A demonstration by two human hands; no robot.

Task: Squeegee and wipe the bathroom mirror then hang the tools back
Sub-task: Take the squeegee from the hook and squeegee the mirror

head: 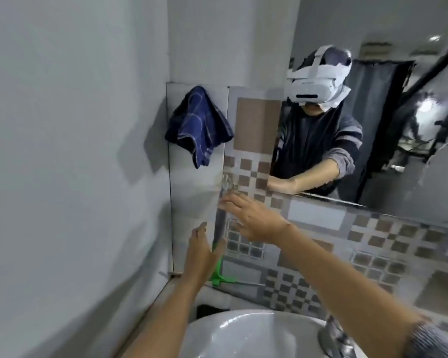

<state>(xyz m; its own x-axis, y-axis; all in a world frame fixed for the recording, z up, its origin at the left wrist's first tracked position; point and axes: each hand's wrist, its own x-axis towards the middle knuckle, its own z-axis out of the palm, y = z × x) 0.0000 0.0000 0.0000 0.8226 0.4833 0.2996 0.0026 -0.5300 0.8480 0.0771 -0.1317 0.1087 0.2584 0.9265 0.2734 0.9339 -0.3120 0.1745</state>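
A squeegee hangs upright on the tiled wall left of the mirror [373,112], with its silver handle [219,223] up and its green head [219,273] at the bottom. My left hand [201,257] is at the lower handle, which sits between thumb and palm with the fingers straight. My right hand [254,220] reaches in from the right, its spread fingertips at the handle's top just under the wall hook [226,183]. A dark blue cloth [198,125] hangs on the wall above and to the left. The image is blurred around the hook.
A white sink [243,334] lies directly below, with a metal tap [332,337] at its right. A plain grey wall closes in on the left. The mirror reflects a person wearing a headset and a dark doorway curtain.
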